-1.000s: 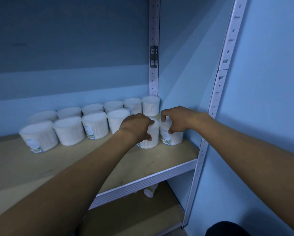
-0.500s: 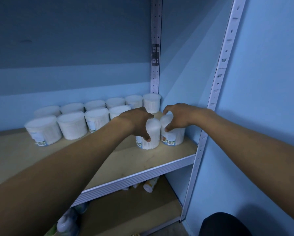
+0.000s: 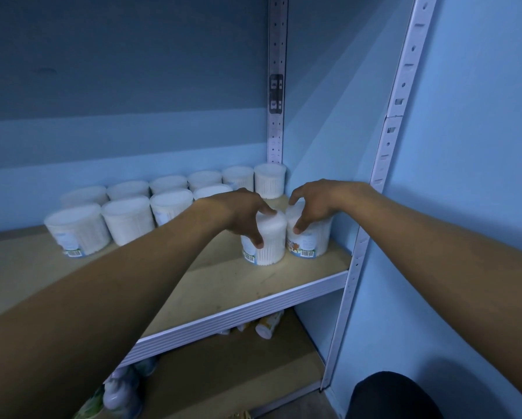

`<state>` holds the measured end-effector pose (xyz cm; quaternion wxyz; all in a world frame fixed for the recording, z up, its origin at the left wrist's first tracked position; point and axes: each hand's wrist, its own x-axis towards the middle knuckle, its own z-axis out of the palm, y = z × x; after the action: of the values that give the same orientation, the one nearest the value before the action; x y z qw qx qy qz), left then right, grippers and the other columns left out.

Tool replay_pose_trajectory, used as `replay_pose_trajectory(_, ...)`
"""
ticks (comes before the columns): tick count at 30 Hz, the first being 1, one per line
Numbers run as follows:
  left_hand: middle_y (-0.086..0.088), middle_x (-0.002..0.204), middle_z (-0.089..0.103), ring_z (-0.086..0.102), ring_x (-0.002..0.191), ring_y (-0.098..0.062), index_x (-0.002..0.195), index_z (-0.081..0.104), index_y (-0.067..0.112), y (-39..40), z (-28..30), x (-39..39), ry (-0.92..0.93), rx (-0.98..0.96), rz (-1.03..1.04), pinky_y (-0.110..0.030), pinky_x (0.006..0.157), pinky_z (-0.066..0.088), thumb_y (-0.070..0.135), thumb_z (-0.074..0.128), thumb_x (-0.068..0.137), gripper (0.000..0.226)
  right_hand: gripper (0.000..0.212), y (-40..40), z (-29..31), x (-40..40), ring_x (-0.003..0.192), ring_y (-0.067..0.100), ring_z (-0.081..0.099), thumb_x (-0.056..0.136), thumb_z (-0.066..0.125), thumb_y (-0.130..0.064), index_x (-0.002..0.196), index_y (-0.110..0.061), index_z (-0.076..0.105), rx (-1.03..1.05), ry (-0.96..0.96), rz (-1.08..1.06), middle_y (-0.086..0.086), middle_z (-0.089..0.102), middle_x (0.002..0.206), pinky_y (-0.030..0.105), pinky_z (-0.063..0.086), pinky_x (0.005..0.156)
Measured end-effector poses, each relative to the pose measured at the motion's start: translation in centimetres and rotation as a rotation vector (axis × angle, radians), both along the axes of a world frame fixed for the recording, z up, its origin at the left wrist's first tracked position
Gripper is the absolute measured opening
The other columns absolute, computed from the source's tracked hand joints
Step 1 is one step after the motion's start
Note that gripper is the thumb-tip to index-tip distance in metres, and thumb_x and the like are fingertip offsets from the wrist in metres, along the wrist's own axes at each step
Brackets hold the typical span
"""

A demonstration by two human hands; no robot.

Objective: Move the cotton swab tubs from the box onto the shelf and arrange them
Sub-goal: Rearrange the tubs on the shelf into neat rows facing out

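Nearest to me, my two forearms reach out over the front rail of the shelf (image 3: 238, 316). My left hand (image 3: 241, 213) curls down over the top of one cotton swab tub (image 3: 267, 243), thumb on its front wall, fingers across the lid, so I am grasping it from above. My right hand (image 3: 314, 204) clasps the neighbouring tub (image 3: 309, 240) the same way, beside the side wall. The two tubs stand upright and touching, near the front edge; I judge I hold them together to seat them as a pair in line. Behind them, two rows of tubs (image 3: 126, 219) already run leftward along the back wall, leaving a gap that these could fill. The box is not in view.
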<state>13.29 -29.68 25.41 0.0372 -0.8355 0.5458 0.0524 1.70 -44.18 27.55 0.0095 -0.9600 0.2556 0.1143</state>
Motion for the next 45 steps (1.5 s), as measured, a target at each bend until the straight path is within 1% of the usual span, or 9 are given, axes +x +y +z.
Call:
replay_pose_trajectory(13,-0.002,0.129,0.061,0.057,0.117,-0.021,0.137,0.056,0.027,1.2,-0.1,-3.6,-0.112,-0.089,0.075,-0.036,0.092,0.052,0.074,0.073,0.063,0.090,0.085,-0.3,1.0,-2.1,0.130,0.028,0.046,0.074,0.087,-0.028,0.142,-0.045,0.039,0.172,0.097,0.037,-0.002,0.040,0.150,0.041,0.044,0.107)
replay_pose_trajectory(17,-0.001,0.147,0.048,0.047,0.133,-0.022,0.149,0.038,0.026,1.3,1.1,-3.5,-0.033,-0.041,0.110,-0.037,0.103,0.045,0.076,0.070,0.066,0.102,0.095,-0.2,1.3,-2.0,0.139,0.027,0.041,0.073,0.083,-0.050,0.151,-0.041,0.031,0.137,0.056,0.016,-0.003,0.034,0.157,0.040,0.038,0.111)
replay_pose_trajectory(21,0.007,0.153,0.041,0.041,0.138,-0.017,0.149,0.038,0.030,1.2,2.0,-3.0,0.065,0.035,0.099,-0.032,0.108,0.037,0.068,0.069,0.075,0.089,0.091,-0.2,0.9,-1.3,0.132,0.029,0.048,0.072,0.079,-0.061,0.149,-0.037,0.038,0.045,0.066,-0.005,-0.003,0.037,0.155,0.042,0.045,0.106)
replay_pose_trajectory(25,0.007,0.148,0.047,0.051,0.128,-0.018,0.146,0.043,0.032,0.9,1.7,-2.9,0.091,0.028,0.113,-0.031,0.103,0.044,0.072,0.070,0.070,0.090,0.085,-0.1,0.7,-0.9,0.125,0.030,0.053,0.072,0.082,-0.056,0.145,-0.037,0.043,0.031,0.099,0.002,-0.003,0.042,0.149,0.042,0.048,0.102)
replay_pose_trajectory(29,0.003,0.140,0.054,0.070,0.095,-0.019,0.145,0.046,0.029,0.3,1.6,-2.8,0.138,0.027,0.165,-0.032,0.087,0.056,0.076,0.073,0.062,0.099,0.088,0.1,1.1,-0.7,0.129,0.031,0.051,0.070,0.087,-0.047,0.145,-0.040,0.042,0.062,0.155,-0.001,-0.003,0.042,0.151,0.043,0.048,0.103)
replay_pose_trajectory(37,-0.006,0.128,0.062,0.074,0.068,-0.024,0.131,0.057,0.016,-0.7,1.5,-4.5,0.131,0.040,0.273,-0.029,0.063,0.058,0.079,0.072,0.061,0.095,0.090,0.1,1.3,-1.1,0.138,0.032,0.041,0.075,0.086,-0.021,0.149,-0.036,0.037,0.080,0.214,0.022,-0.003,0.036,0.156,0.044,0.043,0.109)
replay_pose_trajectory(39,-0.007,0.133,0.058,0.074,0.076,-0.027,0.136,0.054,0.014,-0.8,1.6,-4.5,0.155,0.051,0.293,-0.031,0.062,0.059,0.082,0.070,0.059,0.104,0.092,0.1,1.4,-1.3,0.140,0.032,0.039,0.077,0.085,-0.027,0.151,-0.036,0.032,0.109,0.195,0.004,-0.002,0.035,0.157,0.044,0.042,0.111)
replay_pose_trajectory(42,-0.002,0.146,0.046,0.066,0.101,-0.027,0.148,0.041,0.021,-0.5,2.2,-4.2,0.197,0.040,0.264,-0.035,0.079,0.061,0.074,0.075,0.062,0.106,0.093,0.2,1.4,-1.3,0.135,0.031,0.046,0.073,0.084,-0.049,0.151,-0.037,0.034,0.059,0.152,-0.006,-0.001,0.039,0.155,0.044,0.045,0.107)
replay_pose_trajectory(45,0.000,0.145,0.046,0.064,0.107,-0.026,0.147,0.044,0.025,-0.5,2.2,-3.8,0.274,0.040,0.228,-0.034,0.083,0.061,0.065,0.081,0.063,0.100,0.088,0.4,1.2,-1.5,0.125,0.030,0.053,0.073,0.083,-0.052,0.148,-0.031,0.041,0.021,0.126,-0.002,0.000,0.047,0.147,0.042,0.051,0.100)
